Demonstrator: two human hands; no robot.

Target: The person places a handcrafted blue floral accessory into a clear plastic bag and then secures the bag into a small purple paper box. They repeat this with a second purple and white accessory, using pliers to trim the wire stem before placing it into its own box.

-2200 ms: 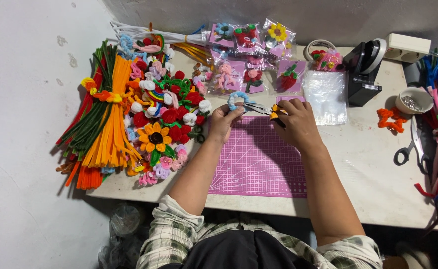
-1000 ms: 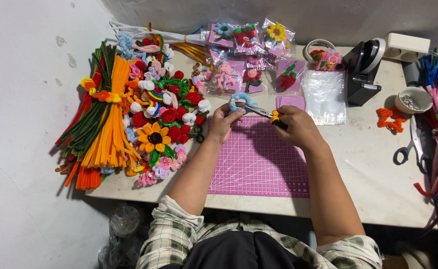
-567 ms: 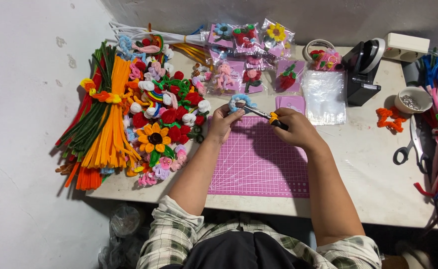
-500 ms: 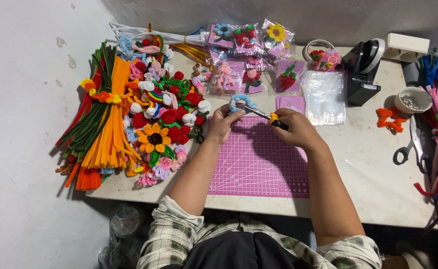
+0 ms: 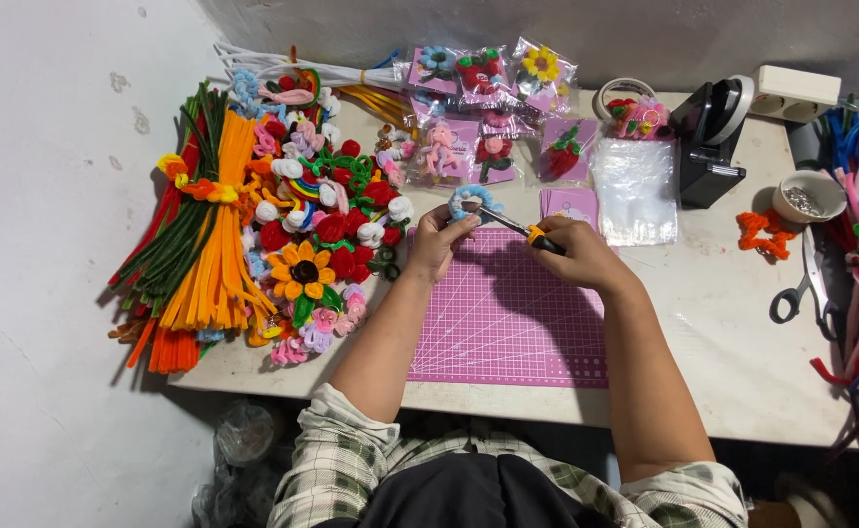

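- Compared with the earliest frame, the right hand sits slightly lower and nearer the body, and the tool tip now angles up-left into the workpiece; the left hand holds almost the same position.
- Left hand: fingertips pinch the lower edge of the blue-and-white pipe-cleaner piece, holding it above the far edge of the pink cutting mat.
- Right hand: clenched around the small hand tool, which has a dark shaft and an orange-yellow grip. The tip meets the piece; the frame does not show whether the tip has jaws.
- Workpiece appearance: a small fuzzy curl, light blue with white, roughly ring-shaped, resting against the left fingertips.
- Risk, judged: the pinch covers only a small part of the piece, so pressure from the tool may twist it out of the fingers or flatten the curl.
- Risk, judged: the tool tip works close to the left fingertips; a slip along the wire may prick them.
- Surroundings: a heap of finished pipe-cleaner flowers lies just left of the left hand, bundled orange and green stems farther left, scissors well apart to the right.
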